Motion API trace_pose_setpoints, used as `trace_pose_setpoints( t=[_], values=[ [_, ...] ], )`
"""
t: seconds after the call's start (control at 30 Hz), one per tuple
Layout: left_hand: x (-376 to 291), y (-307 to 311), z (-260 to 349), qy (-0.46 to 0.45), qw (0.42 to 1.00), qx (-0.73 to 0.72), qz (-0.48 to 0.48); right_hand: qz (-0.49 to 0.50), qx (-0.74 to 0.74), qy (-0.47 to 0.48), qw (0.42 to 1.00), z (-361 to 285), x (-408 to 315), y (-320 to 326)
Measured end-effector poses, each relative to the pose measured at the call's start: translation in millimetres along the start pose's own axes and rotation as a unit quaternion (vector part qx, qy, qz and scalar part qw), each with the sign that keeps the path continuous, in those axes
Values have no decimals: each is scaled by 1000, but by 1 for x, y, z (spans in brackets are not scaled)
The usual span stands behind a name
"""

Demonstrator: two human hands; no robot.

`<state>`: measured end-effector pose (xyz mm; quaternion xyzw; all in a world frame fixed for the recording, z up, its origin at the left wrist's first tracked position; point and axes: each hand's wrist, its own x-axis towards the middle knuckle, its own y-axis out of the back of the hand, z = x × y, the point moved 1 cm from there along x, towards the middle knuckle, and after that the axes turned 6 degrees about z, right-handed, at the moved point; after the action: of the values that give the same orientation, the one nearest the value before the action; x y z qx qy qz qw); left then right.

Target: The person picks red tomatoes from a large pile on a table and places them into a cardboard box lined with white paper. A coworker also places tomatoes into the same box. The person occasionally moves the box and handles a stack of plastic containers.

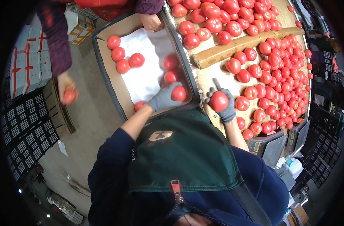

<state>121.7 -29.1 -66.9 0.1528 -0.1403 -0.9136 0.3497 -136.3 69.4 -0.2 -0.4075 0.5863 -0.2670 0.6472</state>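
Grey knitted gloves cover both of my hands. Inside the near right corner of a dark-rimmed crate [108, 82], my left hand [164, 97] has its fingers around a tomato [178, 93]. White paper [145, 82] lines the crate, and several tomatoes [137, 60] lie along its sides. My right hand [228, 106] holds another tomato [219, 101] in its palm above the sorting table [208, 82], with the index finger stretched out. Many loose tomatoes [282, 76] spread over the table to the right of that hand.
A wooden bar [245, 46] divides the table, with more tomatoes [214, 25] beyond it. Opposite, a person's hand [152, 22] rests at the crate's far edge; their other hand [65, 84] holds a tomato. Scales [266, 145] stand at right, stacked black crates [28, 121] at left.
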Motion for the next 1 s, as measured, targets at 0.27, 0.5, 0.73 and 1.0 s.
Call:
trace_pose_setpoints(
  t=[0.27,0.5,0.73,1.0],
  values=[
    [-29,38,42,296,878,-374,-25,9,-404,-218,888,49,39,-55],
    [-30,46,-8,89,934,305,161,36,-335,-313,888,46,38,-35],
    [-23,36,-51,133,972,26,193,-5,-188,-284,940,50,37,-33],
    [-19,41,4,258,774,-576,44,-22,-150,-151,977,40,48,-57]
  ],
)
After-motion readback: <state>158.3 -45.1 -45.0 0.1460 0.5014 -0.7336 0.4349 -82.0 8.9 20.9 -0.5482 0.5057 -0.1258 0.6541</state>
